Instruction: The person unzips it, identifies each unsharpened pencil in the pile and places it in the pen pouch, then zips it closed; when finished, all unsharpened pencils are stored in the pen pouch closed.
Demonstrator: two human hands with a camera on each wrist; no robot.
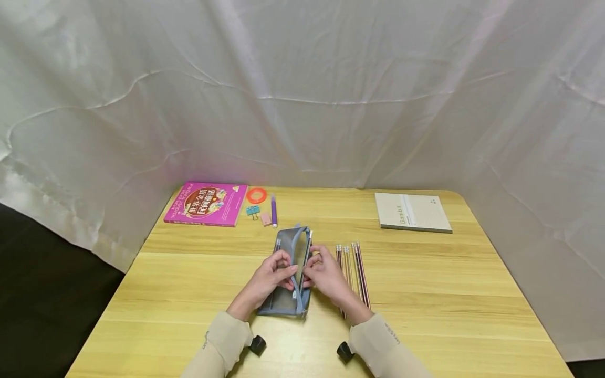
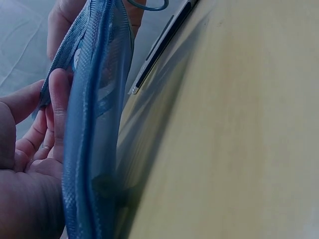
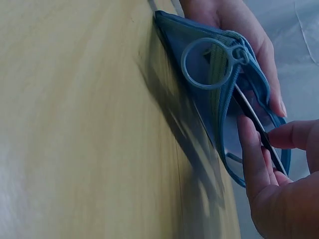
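Observation:
A blue-grey pencil case [image 1: 285,303] lies mid-table with its zip open and its ring pull [image 3: 183,59] loose. My left hand [image 1: 270,275] grips the case's left edge [image 2: 94,124], fingers [image 2: 59,99] curled onto the fabric. On the other side my right hand [image 1: 328,278] pinches a dark pencil [image 3: 255,127] between thumb and forefinger [image 3: 249,149], its length running into the case's mouth [image 3: 174,30]. Several more pencils [image 1: 359,268] lie side by side on the table just right of that hand.
Along the back left lie a pink book [image 1: 206,203], an orange tape ring [image 1: 256,195], a binder clip [image 1: 252,210], an eraser [image 1: 266,219] and a purple pen [image 1: 273,210]. A pale notebook [image 1: 412,212] sits back right. White cloth hangs behind the wooden table [image 1: 449,294].

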